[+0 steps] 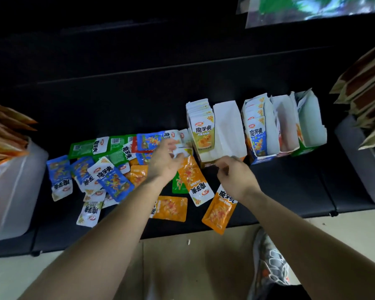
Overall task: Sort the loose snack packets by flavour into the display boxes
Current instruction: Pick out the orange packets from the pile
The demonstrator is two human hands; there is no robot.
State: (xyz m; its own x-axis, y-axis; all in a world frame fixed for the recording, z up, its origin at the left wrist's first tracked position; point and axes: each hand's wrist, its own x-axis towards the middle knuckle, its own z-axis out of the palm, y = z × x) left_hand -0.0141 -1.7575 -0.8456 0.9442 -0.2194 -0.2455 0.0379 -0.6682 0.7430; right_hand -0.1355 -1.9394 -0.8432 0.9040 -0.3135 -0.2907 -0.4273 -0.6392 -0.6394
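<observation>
Loose snack packets lie spread over a black bench: blue ones (115,182) at the left, green ones (89,147) behind them, orange ones (220,210) nearer me. Several white display boxes stand in a row at the right; the first (230,131) holds yellow-green packets (204,135), another (268,135) holds blue packets (257,135). My left hand (165,161) is closed on a small pale packet (179,152) just left of the first box. My right hand (234,172) hovers in front of that box, fingers curled; whether it pinches anything is hidden.
A translucent bin (11,187) full of brown packets stands at the left edge, another grey bin (364,161) with stacked brown packets at the right. The bench's front edge runs above a pale floor, where my shoe (268,263) shows.
</observation>
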